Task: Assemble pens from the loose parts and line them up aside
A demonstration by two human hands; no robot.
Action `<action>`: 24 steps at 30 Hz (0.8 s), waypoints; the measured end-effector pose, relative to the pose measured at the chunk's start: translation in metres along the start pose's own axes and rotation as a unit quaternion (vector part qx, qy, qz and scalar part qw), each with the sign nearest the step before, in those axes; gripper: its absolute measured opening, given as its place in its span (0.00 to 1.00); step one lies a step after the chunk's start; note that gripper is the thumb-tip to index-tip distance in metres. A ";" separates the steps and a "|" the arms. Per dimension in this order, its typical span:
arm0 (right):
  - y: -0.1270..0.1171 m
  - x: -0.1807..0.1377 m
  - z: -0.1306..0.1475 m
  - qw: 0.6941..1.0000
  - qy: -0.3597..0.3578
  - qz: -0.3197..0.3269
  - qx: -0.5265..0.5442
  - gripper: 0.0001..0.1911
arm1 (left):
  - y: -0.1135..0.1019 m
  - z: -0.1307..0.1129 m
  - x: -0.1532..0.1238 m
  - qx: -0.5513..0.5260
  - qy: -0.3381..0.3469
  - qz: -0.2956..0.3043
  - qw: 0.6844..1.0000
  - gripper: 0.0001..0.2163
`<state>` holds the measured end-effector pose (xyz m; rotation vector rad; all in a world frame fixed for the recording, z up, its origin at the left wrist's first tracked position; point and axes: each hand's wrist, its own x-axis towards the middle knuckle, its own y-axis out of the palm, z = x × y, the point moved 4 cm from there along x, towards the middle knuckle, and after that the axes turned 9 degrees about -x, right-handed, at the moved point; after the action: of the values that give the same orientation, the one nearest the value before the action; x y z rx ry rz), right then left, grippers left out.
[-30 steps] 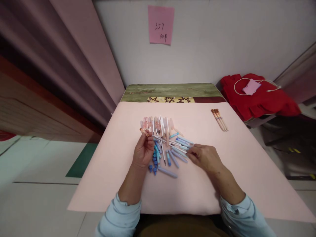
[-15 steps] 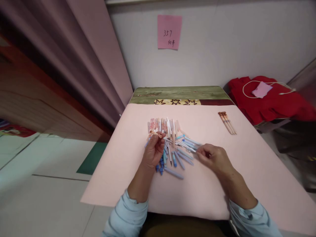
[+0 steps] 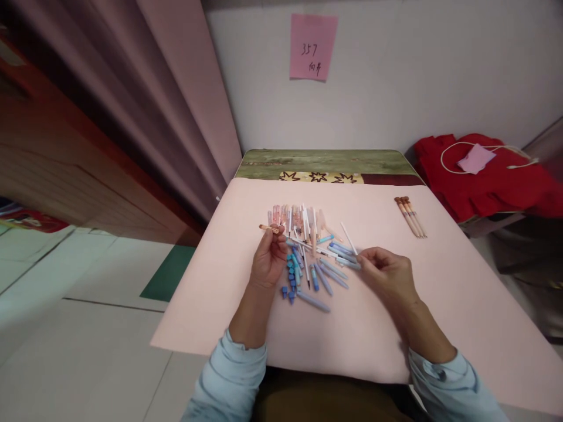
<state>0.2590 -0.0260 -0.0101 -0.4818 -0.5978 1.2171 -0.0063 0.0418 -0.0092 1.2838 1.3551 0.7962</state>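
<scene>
So, left hand (image 3: 269,262) pinches a short brown-tipped piece (image 3: 264,227) above the left of the pen parts (image 3: 295,217); right hand (image 3: 389,271) has a thin white rod (image 3: 349,237) by its near end, right of them. Risk (my guess): rod looks slick, so a loose pinch could drop it. Smooth, rounded blue barrels (image 3: 314,302) could roll if bumped on the flat pink surface (image 3: 211,293).

On the table (image 3: 347,343) a hand could pass between the right fingers (image 3: 370,267) and the brown-topped pens (image 3: 411,218), while scattered blue barrels (image 3: 324,278) and white refills (image 3: 305,265) block the middle
</scene>
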 end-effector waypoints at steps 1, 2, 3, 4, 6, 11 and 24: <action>0.001 0.002 0.003 0.999 0.017 0.005 0.029 0.12 | 0.000 0.000 0.000 0.001 -0.003 0.000 1.000 0.06; 0.004 0.004 0.009 0.998 0.030 0.018 0.057 0.13 | 0.000 0.001 0.000 0.005 -0.010 0.000 1.000 0.06; 0.007 0.005 0.016 0.995 0.038 0.037 0.086 0.14 | 0.000 0.003 -0.001 0.014 -0.020 -0.001 1.000 0.06; 0.011 0.007 0.025 0.991 0.044 0.056 0.110 0.14 | 0.001 0.006 -0.002 0.025 -0.031 -0.002 0.999 0.06; 0.024 0.009 0.044 0.983 0.045 0.108 0.143 0.14 | 0.001 0.012 -0.004 0.051 -0.051 0.000 0.997 0.04; 0.061 0.006 0.076 0.961 0.058 0.196 0.189 0.14 | 0.001 0.020 -0.009 0.088 -0.062 0.019 0.994 0.03; 0.071 0.038 0.069 0.973 -0.012 0.074 -0.220 0.14 | -0.003 0.004 0.003 -0.013 0.010 0.002 1.000 0.05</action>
<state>0.1711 0.0322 0.0033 -0.8988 -0.8702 1.2321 -0.0027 0.0431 -0.0138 1.2612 1.3536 0.8279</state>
